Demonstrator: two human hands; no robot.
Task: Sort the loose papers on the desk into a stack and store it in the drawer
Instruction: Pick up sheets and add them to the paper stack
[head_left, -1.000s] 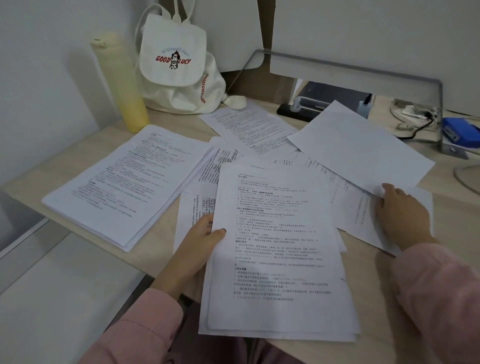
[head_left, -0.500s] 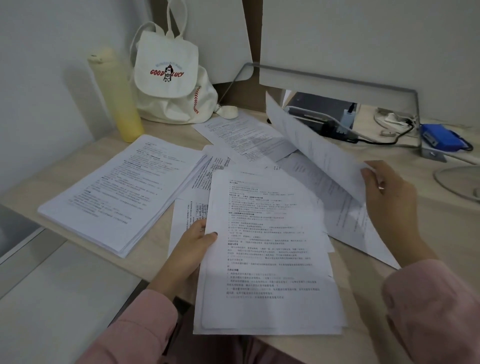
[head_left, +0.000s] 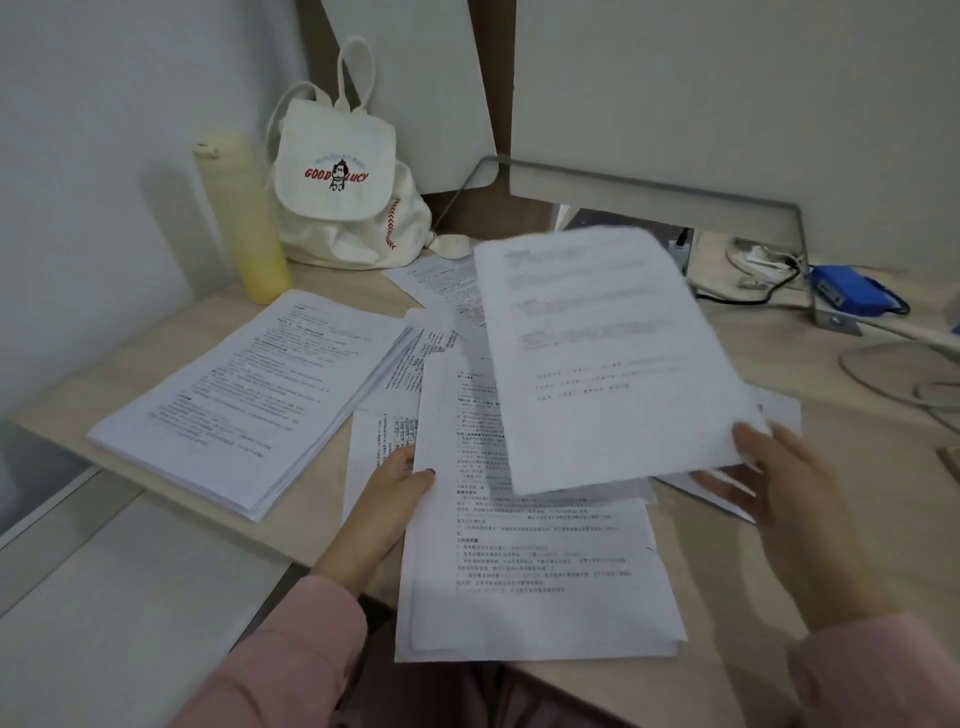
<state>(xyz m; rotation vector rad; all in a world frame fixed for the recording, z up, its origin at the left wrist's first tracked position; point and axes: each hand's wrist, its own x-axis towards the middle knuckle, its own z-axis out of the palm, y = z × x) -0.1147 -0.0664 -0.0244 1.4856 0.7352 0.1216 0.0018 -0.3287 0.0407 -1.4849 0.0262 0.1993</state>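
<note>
Desk clearance: back and centre blocked, right front open.
Bottle (head_left: 244, 218), backpack (head_left: 343, 192) and metal shelf (head_left: 649, 192) line the back edge; blue device (head_left: 852, 293) and black cable (head_left: 753, 299) crowd the right rear. Thick stack (head_left: 249, 405) fills the left; overlapping loose sheets (head_left: 530, 571) cover the centre, a raised sheet (head_left: 608, 364) above them. Bare desk (head_left: 722, 582) shows right of the loose sheets.
</note>
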